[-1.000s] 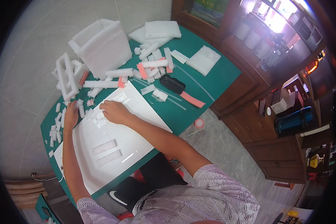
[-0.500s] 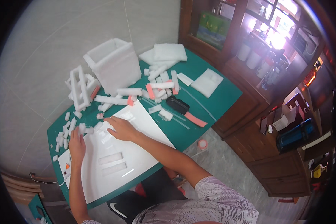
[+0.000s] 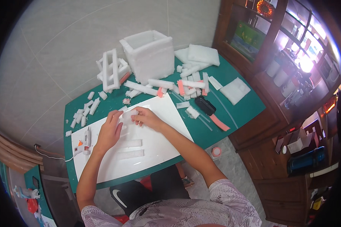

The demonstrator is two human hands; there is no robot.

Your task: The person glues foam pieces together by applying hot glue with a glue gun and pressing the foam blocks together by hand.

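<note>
Clock centred on the white foam piece point(image 3: 129, 114), which is between the two hands, over the upper part of the white board point(image 3: 165, 132).
- Right hand point(image 3: 144, 118), 3 o'clock side: grip pinches the foam piece near its right end, fingers curled.
- Left hand point(image 3: 109, 130), between 7 and 8 o'clock: thumb and fingers stand apart, fingertips close to the piece's left side. Cannot tell whether this grip bears on it.
- 6 o'clock: two pale strips point(image 3: 130, 143) lie side by side on the board, apart from each other.
- 8 o'clock: glue gun point(image 3: 87, 140) on the board's left edge.
- 9 o'clock: loose foam chunks point(image 3: 78, 116) on the green tabletop point(image 3: 250, 109).
- 11 o'clock: foam frame point(image 3: 110, 72).
- 1 o'clock: open-topped foam box point(image 3: 150, 62), upright, beside the frame.
- 2 o'clock: heap of white and pink foam offcuts point(image 3: 193, 84); stacked foam sheets point(image 3: 203, 55) beyond.
- 3 o'clock: black plastic object point(image 3: 205, 106), pink strip point(image 3: 219, 123) at its lower end.
</note>
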